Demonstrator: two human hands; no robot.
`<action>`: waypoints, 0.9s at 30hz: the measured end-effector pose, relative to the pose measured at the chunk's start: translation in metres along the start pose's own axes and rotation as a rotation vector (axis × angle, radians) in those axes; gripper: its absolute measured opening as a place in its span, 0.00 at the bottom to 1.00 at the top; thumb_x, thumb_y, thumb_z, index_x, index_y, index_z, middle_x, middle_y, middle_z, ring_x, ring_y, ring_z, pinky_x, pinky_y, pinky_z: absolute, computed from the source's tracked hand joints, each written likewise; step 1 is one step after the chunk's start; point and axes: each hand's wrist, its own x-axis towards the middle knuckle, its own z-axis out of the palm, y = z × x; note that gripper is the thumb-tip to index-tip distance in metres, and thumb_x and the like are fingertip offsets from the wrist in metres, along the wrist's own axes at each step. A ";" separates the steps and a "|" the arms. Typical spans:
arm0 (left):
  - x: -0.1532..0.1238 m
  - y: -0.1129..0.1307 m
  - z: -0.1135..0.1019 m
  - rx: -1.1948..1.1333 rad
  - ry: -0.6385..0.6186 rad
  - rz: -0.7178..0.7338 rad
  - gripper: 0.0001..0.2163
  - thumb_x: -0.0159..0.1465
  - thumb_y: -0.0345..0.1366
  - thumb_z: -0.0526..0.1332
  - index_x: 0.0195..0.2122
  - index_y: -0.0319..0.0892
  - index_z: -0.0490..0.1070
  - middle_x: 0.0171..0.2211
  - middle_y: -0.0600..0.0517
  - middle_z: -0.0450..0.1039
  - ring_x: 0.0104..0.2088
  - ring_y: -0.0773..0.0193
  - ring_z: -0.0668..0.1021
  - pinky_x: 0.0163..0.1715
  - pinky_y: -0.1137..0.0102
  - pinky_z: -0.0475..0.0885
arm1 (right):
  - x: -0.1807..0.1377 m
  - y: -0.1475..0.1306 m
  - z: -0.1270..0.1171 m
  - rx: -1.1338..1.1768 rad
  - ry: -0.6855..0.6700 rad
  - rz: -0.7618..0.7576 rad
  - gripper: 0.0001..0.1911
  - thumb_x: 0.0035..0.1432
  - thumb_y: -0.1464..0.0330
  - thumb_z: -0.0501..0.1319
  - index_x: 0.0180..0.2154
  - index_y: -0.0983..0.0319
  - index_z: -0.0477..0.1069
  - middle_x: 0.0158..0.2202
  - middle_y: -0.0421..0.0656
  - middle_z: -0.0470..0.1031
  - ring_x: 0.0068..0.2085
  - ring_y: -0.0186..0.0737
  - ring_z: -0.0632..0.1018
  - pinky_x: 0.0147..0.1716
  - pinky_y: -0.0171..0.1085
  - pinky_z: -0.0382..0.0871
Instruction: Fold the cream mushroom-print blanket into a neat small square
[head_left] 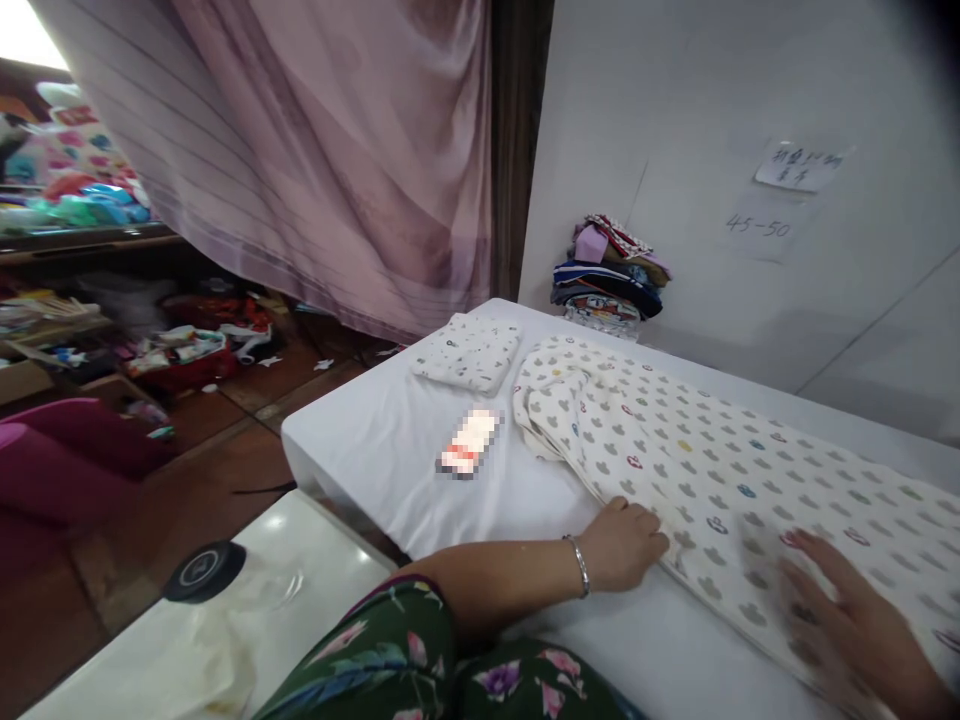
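Note:
A long cream cloth printed with grey animal-head shapes lies across the white-covered surface, bunched at its far left end. My left hand, with a silver bracelet on the wrist, has its fingers curled closed on the near edge of this cloth. To the right, my right hand is over the same cloth, fingers apart and slightly blurred. I cannot make out whether it touches the fabric. Farther back lies a folded white cloth with small dark prints.
A pixelated phone-like object lies left of the cloth. Folded clothes are stacked by the wall. A pale bench with a black round lid stands at lower left. A pink curtain hangs behind.

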 end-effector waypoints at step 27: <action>-0.073 -0.076 -0.025 -1.237 0.263 -0.881 0.07 0.55 0.31 0.56 0.33 0.40 0.72 0.26 0.53 0.72 0.27 0.68 0.72 0.30 0.72 0.68 | 0.131 -0.288 0.178 -0.202 -0.563 -0.614 0.34 0.48 0.72 0.57 0.59 0.59 0.57 0.64 0.49 0.49 0.64 0.52 0.47 0.57 0.58 0.39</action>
